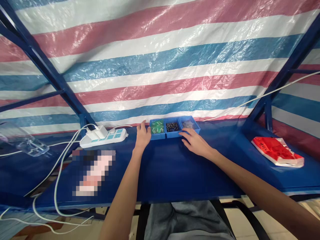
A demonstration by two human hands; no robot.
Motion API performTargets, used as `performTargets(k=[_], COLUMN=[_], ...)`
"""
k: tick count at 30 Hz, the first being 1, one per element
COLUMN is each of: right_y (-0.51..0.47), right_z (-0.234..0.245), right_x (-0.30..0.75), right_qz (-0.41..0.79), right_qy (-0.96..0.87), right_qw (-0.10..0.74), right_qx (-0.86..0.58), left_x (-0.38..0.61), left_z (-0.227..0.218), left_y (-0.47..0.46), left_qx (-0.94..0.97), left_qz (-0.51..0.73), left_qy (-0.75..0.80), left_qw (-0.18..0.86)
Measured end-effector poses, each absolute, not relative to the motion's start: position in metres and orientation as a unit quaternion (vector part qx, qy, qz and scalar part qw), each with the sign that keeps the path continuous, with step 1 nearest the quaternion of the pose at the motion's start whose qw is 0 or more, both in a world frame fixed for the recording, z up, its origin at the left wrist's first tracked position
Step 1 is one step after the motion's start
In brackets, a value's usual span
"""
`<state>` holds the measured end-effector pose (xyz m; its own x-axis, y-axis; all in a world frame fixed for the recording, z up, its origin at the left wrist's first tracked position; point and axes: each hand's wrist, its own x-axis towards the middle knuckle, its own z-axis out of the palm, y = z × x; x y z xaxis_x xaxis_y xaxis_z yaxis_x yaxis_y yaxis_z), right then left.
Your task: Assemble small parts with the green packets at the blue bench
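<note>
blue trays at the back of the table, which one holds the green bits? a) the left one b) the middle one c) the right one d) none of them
a, the green bits lie in the left tray, next to the left hand; the middle tray holds dark bits, and the right hand rests by the right tray.

Nothing I am looking at is showing text I can read. The red packet (pixel 276 150), lying on the worktop (pixel 170 170) well to the right of the blue trays (pixel 174 127), is carrying dark print too small to make out.
</note>
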<state>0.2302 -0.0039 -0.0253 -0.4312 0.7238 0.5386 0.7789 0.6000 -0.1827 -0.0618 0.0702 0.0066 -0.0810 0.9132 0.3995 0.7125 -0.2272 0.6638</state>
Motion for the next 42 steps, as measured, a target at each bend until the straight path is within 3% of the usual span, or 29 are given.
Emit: performTargets(k=[4, 8, 18, 24, 28, 33, 37, 42], right_y=[-0.004, -0.002, -0.002, -0.009, -0.02, -0.031, -0.034, -0.035], right_z=[-0.029, -0.031, -0.03, -0.026, -0.023, -0.015, -0.012, -0.01], right_x=[0.229, 0.23, 0.227, 0.218, 0.209, 0.199, 0.195, 0.194], right_qz=[-0.045, -0.038, -0.069, -0.089, -0.011, 0.148, 0.205, 0.249], right_qy=[-0.842, -0.841, -0.842, -0.856, -0.882, -0.894, -0.892, -0.87], right_qw=[0.295, 0.298, 0.283, 0.275, 0.278, 0.27, 0.268, 0.29], right_qx=[-0.449, -0.451, -0.453, -0.429, -0.38, -0.325, -0.3, -0.312], left_x=[-0.067, -0.062, -0.072, -0.072, -0.065, -0.065, -0.074, -0.084], left_z=[-0.018, -0.022, 0.014, 0.002, -0.003, 0.004, 0.009, 0.014], left_y=[0.076, 0.08, 0.054, 0.068, 0.071, 0.067, 0.063, 0.058], left_qx=[0.618, 0.65, 0.64, 0.672, 0.672, 0.651, 0.667, 0.681], left_qz=[0.488, 0.447, 0.349, 0.358, 0.35, 0.333, 0.27, 0.225], left_qy=[0.591, 0.58, 0.668, 0.635, 0.629, 0.666, 0.682, 0.668], left_qw=[0.175, 0.203, 0.151, 0.132, 0.172, 0.145, 0.132, 0.2])
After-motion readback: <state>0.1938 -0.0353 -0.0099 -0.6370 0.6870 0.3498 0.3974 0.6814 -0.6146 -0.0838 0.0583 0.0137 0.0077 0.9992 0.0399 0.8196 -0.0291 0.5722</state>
